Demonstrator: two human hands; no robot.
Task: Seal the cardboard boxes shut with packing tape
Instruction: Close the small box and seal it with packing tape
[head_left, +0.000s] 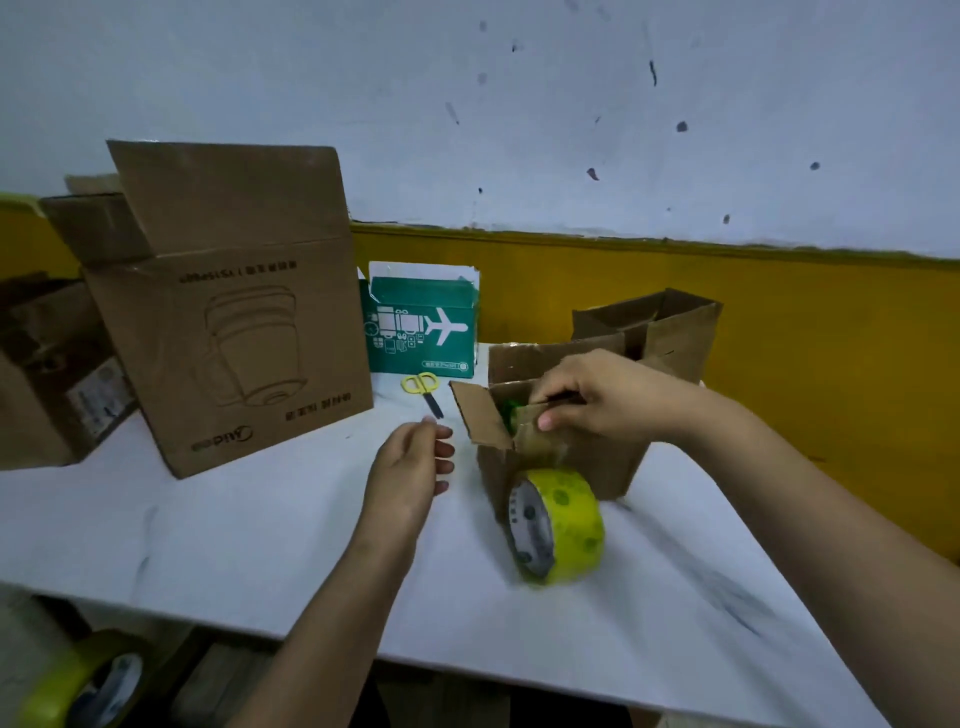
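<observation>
Right of centre, our right hand (597, 395) gripped the small box (613, 467), fingers curled over its flap, likely holding it shut for taping. The tape roll (558, 525) sat against its front. Our left hand (410, 462) hovered loose, holding nothing.

Dim, soft light; wide-angle bending, slight blur.

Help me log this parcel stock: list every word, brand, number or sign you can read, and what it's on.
"Midea", upside down, apparently: low on the front of the large cardboard box.
Other print on that box: too blurred to read.
Green box: white airplane sign; small label unreadable.
Tape roll: core print blurred.
Sticker on the far-left box: blurred.
</observation>
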